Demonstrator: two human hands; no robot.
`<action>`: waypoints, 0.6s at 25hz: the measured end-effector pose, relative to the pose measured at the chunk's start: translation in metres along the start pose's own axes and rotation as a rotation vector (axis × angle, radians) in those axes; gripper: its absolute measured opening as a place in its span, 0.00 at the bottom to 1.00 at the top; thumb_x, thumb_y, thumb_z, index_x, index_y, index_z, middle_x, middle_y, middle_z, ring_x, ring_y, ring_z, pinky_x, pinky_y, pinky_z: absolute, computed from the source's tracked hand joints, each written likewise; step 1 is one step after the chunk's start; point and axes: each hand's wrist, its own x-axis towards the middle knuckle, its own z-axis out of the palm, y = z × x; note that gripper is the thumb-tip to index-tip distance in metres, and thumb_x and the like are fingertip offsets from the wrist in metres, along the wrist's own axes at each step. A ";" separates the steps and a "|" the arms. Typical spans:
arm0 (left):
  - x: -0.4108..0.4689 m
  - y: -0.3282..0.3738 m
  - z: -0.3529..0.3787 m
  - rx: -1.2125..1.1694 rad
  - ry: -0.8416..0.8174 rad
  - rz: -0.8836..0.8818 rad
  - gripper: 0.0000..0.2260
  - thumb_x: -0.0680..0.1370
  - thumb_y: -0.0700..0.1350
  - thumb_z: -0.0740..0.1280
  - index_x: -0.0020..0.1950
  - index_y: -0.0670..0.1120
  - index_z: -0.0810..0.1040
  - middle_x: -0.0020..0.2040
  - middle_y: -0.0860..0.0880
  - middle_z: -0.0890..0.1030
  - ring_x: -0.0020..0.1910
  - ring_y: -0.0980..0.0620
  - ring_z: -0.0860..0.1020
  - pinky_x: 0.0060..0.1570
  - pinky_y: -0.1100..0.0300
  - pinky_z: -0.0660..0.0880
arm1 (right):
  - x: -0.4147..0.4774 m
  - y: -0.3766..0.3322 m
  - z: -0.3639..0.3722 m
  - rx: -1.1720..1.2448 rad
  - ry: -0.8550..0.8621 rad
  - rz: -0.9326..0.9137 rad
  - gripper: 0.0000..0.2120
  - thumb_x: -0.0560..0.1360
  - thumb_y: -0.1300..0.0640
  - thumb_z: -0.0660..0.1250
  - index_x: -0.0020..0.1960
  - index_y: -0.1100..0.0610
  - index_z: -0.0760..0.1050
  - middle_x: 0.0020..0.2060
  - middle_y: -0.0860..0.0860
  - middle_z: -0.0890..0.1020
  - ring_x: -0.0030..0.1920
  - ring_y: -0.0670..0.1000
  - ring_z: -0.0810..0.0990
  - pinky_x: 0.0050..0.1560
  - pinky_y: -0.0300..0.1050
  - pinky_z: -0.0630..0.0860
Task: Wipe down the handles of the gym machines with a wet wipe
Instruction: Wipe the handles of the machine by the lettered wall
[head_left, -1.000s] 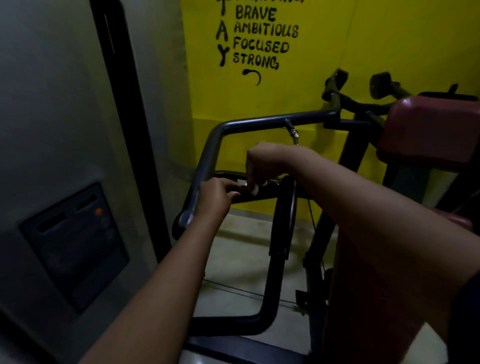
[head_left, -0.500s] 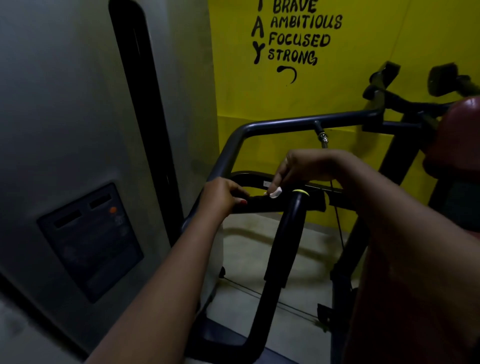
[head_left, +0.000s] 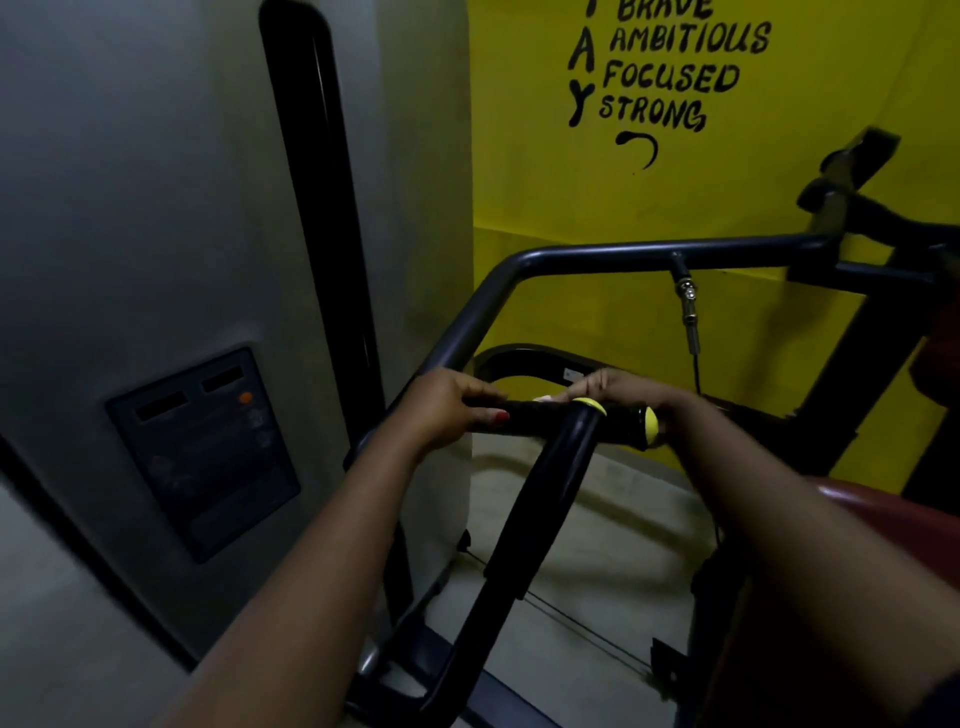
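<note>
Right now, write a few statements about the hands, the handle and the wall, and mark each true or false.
1. The left hand grips the black handle. True.
2. The wall is blue. False: the wall is yellow.
3. The handle's end cap is yellow. True.
4. The right hand hangs clear of the handle. False: the right hand lies on it and holds a white wipe to it.
5. The panel is right of both hands. False: the panel is to their left, on the grey cover.
</note>
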 end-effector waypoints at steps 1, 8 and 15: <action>0.000 0.002 0.001 0.000 0.004 -0.017 0.15 0.72 0.43 0.75 0.58 0.49 0.83 0.53 0.51 0.84 0.55 0.56 0.80 0.63 0.59 0.73 | 0.010 0.011 0.007 0.058 0.012 -0.045 0.11 0.77 0.67 0.64 0.57 0.65 0.80 0.47 0.62 0.84 0.48 0.59 0.84 0.56 0.56 0.79; 0.003 0.013 0.000 -0.067 0.023 -0.136 0.15 0.71 0.38 0.75 0.57 0.45 0.83 0.48 0.49 0.84 0.49 0.56 0.80 0.59 0.60 0.75 | -0.018 0.008 -0.006 0.078 -0.075 -0.343 0.13 0.74 0.70 0.63 0.55 0.64 0.79 0.55 0.56 0.83 0.57 0.54 0.81 0.53 0.42 0.79; 0.006 0.014 -0.005 -0.082 -0.006 -0.169 0.11 0.69 0.38 0.76 0.51 0.46 0.86 0.42 0.49 0.85 0.49 0.50 0.82 0.61 0.49 0.76 | 0.012 -0.049 0.017 -0.885 -0.166 -0.493 0.13 0.75 0.61 0.69 0.52 0.45 0.83 0.49 0.48 0.85 0.53 0.55 0.82 0.58 0.58 0.76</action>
